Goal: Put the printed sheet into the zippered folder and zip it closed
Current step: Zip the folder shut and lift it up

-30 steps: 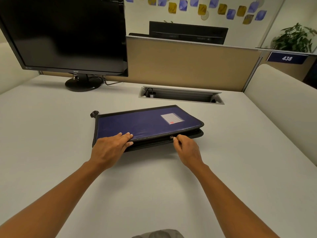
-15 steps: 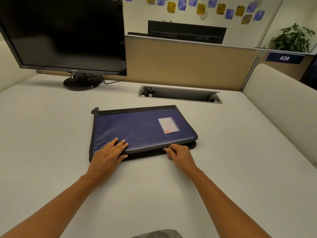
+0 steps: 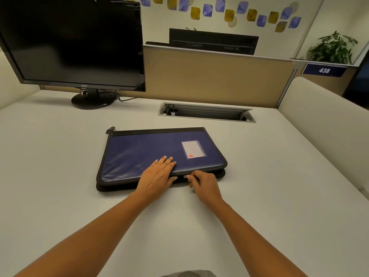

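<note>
Folder (image 3: 139,154): blue w/ black trim, lies flat on the tabletop (image 3: 60,156), long zip edge toward the person so both hands reach it w/o stretching.
Printed sheet: not visible anywhere; prob. already inside the folder, can't confirm since the cover is down.
Left hand (image 3: 157,174): palm down on the cover near the front edge, fingers (image 3: 165,160) straight & released, gripping nothing. Reason (judged): pins the cover & keeps the folder from sliding w/ the zip pull's drag.
Right hand (image 3: 205,184): at the front edge just right of the left hand, fingers (image 3: 192,174) curled, pinching the zip pull (image 3: 185,176).
Zip pull: approx. mid-way along the front edge, between the 2 hands.
Zip state: the stretch left of the pull is partly hidden under the left hand; can't tell how much is shut. Judged mid-zip, not done.
Next move (judged): needs the left hand clear of the pull's path.
Label pocket (image 3: 193,149): clear window on the cover, right half, faces up.
Black tab (image 3: 110,129): sticks out at the far-left corner.
Count, task items: 1 folder, 1 zip pull in grip, 1 label pocket, 1 tab, 0 sheets in sight, 2 hands.
Count, rest: 2 monitors, the near monitor (image 3: 75,41) on the tabletop at left and the far monitor (image 3: 213,42) behind the partition (image 3: 209,76); 1 cable tray (image 3: 205,112); 1 plant (image 3: 331,48); 1 sign "438" (image 3: 324,70).
</note>
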`<act>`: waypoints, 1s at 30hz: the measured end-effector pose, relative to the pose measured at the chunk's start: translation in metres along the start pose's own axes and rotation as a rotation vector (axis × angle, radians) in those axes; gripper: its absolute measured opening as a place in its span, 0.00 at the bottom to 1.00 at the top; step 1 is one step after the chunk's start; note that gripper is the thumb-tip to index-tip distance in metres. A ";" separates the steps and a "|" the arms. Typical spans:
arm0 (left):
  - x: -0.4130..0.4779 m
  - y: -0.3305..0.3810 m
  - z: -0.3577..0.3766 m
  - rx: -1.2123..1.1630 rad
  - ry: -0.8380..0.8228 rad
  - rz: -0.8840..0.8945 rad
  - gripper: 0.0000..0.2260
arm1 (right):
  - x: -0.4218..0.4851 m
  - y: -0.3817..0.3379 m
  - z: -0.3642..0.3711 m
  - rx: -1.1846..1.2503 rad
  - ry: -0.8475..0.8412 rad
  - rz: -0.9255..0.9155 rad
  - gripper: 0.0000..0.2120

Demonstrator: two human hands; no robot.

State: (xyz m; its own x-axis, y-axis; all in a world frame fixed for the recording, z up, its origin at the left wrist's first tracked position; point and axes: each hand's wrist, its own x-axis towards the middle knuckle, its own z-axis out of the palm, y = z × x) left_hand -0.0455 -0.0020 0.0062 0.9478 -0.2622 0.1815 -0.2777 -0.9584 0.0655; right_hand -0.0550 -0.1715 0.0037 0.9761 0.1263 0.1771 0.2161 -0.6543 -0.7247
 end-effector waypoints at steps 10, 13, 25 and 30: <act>0.003 0.001 -0.017 -0.022 0.089 0.074 0.21 | 0.000 -0.004 -0.008 -0.023 0.173 -0.180 0.08; -0.001 -0.006 -0.032 -0.053 0.179 0.131 0.20 | 0.001 0.000 -0.017 -0.013 0.240 -0.160 0.07; -0.011 -0.046 -0.050 -0.075 0.194 0.181 0.32 | 0.005 0.015 -0.049 0.010 0.420 0.037 0.07; -0.016 -0.051 -0.053 -0.011 0.225 0.195 0.32 | 0.008 0.004 -0.047 0.074 0.443 0.008 0.07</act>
State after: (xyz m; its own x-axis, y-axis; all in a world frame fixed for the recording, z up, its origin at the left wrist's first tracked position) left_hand -0.0545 0.0566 0.0516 0.8182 -0.4087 0.4043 -0.4541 -0.8908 0.0185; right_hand -0.0479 -0.2083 0.0338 0.8767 -0.2200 0.4278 0.2258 -0.5972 -0.7697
